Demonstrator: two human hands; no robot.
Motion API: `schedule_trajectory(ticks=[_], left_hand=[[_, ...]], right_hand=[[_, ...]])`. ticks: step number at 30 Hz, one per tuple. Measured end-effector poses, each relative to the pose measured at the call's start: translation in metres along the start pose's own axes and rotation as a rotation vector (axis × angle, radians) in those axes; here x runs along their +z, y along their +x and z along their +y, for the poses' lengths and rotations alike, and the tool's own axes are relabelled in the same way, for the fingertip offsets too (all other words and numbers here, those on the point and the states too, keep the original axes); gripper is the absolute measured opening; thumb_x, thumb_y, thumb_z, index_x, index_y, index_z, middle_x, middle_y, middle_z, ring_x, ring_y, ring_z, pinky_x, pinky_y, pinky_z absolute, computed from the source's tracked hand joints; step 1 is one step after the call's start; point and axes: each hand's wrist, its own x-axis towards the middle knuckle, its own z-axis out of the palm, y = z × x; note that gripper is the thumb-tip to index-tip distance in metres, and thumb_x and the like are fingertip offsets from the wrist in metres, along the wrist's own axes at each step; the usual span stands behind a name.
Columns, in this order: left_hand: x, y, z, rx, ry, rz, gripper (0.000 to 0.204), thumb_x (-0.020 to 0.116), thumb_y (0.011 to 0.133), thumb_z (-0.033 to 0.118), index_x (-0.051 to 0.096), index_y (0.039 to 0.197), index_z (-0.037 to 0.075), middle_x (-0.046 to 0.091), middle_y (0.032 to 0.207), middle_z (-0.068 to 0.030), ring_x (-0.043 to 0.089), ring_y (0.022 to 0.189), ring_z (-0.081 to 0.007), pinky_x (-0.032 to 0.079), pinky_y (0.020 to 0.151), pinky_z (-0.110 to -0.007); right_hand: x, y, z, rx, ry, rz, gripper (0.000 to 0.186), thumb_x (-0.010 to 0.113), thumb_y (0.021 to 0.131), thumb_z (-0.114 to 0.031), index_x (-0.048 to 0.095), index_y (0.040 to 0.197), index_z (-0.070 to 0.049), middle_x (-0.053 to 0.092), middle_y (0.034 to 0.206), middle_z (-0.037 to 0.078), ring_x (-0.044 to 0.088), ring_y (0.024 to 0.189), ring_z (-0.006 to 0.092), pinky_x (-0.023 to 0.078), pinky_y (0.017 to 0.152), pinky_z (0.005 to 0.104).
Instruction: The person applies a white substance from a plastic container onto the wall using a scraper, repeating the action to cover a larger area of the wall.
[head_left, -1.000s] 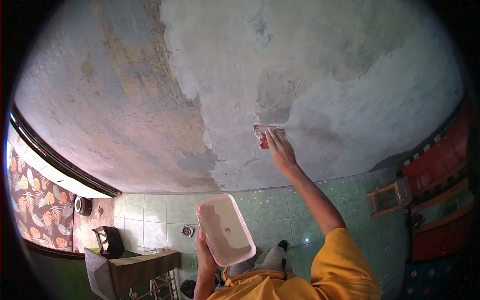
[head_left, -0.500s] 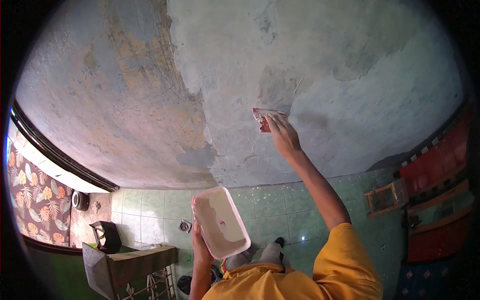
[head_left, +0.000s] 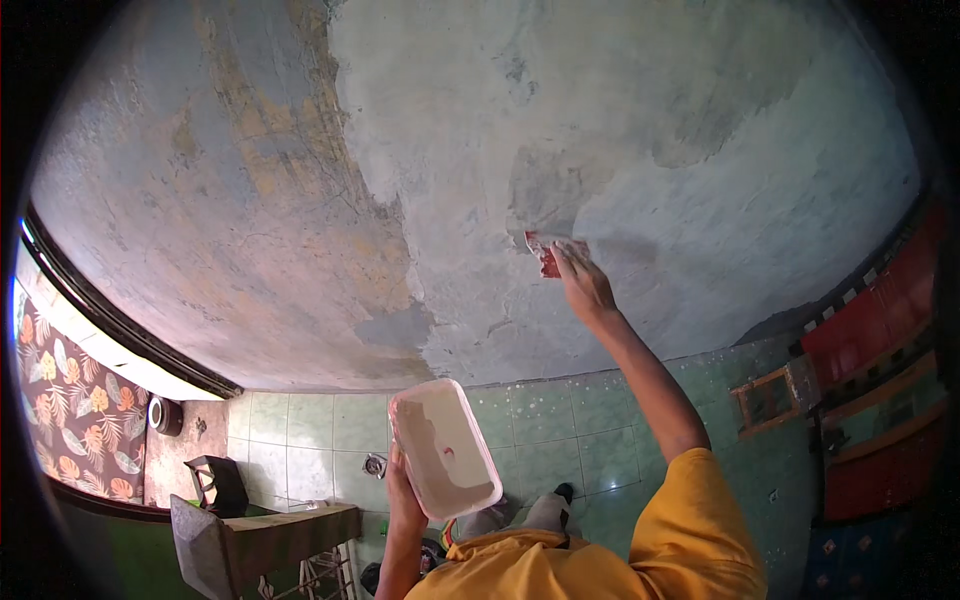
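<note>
With my right hand (head_left: 587, 287) I press a red, flat putty spreader (head_left: 549, 262) against the wall (head_left: 440, 190); whitish paste is smeared over its face. Around it, the wall's right part is coated pale grey-white, with a darker grey patch (head_left: 545, 190) just above the spreader. My left hand (head_left: 404, 500) grips the left side of a pale pink rectangular tub (head_left: 492, 470). Creamy white putty (head_left: 452, 420) lies in the tub, along with a small reddish bit. The tub is held tilted in front of my body, away from the wall.
Bare, stained plaster (head_left: 270, 200) covers the wall's left part. Below runs a green tiled floor (head_left: 545, 430) with white specks. A wooden piece of furniture (head_left: 290, 535) and a black stool (head_left: 216, 485) stand at left. At right are a small wooden frame (head_left: 768, 398) and red furniture (head_left: 870, 330).
My right hand has drawn the spreader slightly down and to the right along the wall. The thin pale line beside the dark patch no longer shows. The tub stays in my left hand.
</note>
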Motion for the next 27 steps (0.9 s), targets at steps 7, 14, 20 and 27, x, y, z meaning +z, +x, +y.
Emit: schedule_trajectory(ticks=[7,14,20,27], left_hand=[[-0.004,0.003,-0.001,0.048,0.034,-0.015,0.059,0.036,0.106,0.046,0.045,0.146,0.004,0.057,0.135,-0.0098,0.058,0.122,-0.0192,0.050,0.100,-0.036],[-0.004,-0.002,0.000,-0.001,-0.019,0.068,0.063,0.042,0.104,0.049,0.043,0.150,0.006,0.056,0.137,-0.0089,0.057,0.123,-0.0204,0.050,0.100,-0.036],[-0.018,-0.005,0.003,0.038,-0.007,0.035,0.063,0.039,0.104,0.050,0.042,0.150,0.006,0.055,0.138,-0.0090,0.056,0.125,-0.0202,0.049,0.101,-0.036],[-0.012,-0.006,0.002,0.122,0.034,0.012,0.061,0.035,0.105,0.047,0.043,0.149,0.005,0.055,0.136,-0.0083,0.055,0.123,-0.0186,0.049,0.101,-0.035]], right_hand=[[-0.094,0.145,-0.031,-0.090,-0.156,0.359,0.057,0.050,0.095,-0.001,0.041,0.150,0.004,0.053,0.147,0.023,0.053,0.134,0.0403,0.042,0.115,0.0498],[0.019,0.045,-0.039,-0.085,-0.232,0.170,0.060,0.051,0.093,0.000,0.039,0.152,0.003,0.044,0.155,0.023,0.046,0.142,0.0381,0.037,0.119,0.0485],[-0.085,0.116,-0.040,-0.074,-0.122,0.377,0.051,0.054,0.092,0.002,0.053,0.143,0.000,0.061,0.140,0.021,0.057,0.132,0.0354,0.046,0.111,0.0428],[-0.078,0.111,-0.012,-0.059,-0.235,0.357,0.048,0.052,0.092,0.003,0.055,0.140,0.000,0.062,0.138,0.020,0.059,0.130,0.0352,0.049,0.107,0.0413]])
